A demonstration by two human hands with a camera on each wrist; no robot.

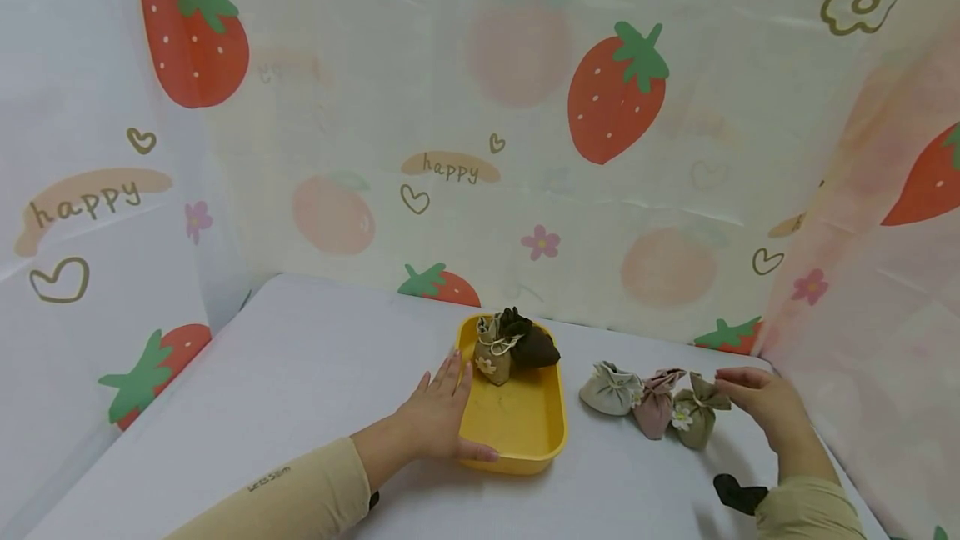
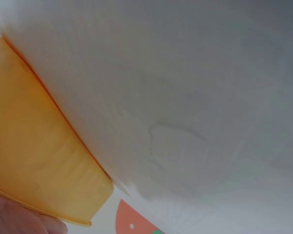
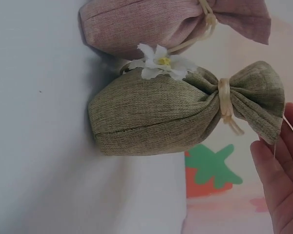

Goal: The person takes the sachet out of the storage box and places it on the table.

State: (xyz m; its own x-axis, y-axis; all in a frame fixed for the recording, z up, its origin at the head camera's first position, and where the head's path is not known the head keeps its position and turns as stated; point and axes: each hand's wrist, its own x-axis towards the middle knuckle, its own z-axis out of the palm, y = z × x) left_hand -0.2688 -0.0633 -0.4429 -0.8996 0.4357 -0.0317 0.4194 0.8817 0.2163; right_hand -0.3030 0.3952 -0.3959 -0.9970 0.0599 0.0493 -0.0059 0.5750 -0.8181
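Note:
In the head view my left hand (image 1: 435, 419) rests against the left side of a yellow tray (image 1: 517, 465), fingers straight along its rim and thumb over the near end. A beige drawstring pouch (image 1: 491, 361) and a dark brown pouch (image 1: 538, 348) lie at the tray's far end. To its right stand a pale grey pouch (image 1: 607, 390), a pink pouch (image 1: 655, 408) and an olive green pouch (image 1: 697, 419) with a white flower. My right hand (image 1: 765, 407) is at the olive pouch's flared top. In the right wrist view its thumb and fingers are apart beside the cloth (image 3: 261, 95).
A white table (image 1: 315, 357) carries everything. Strawberry-printed curtains (image 1: 450, 107) close off the back and both sides. A black strap piece (image 1: 738, 494) shows by the right sleeve. In the left wrist view the tray's outer wall (image 2: 39, 141) fills the left side.

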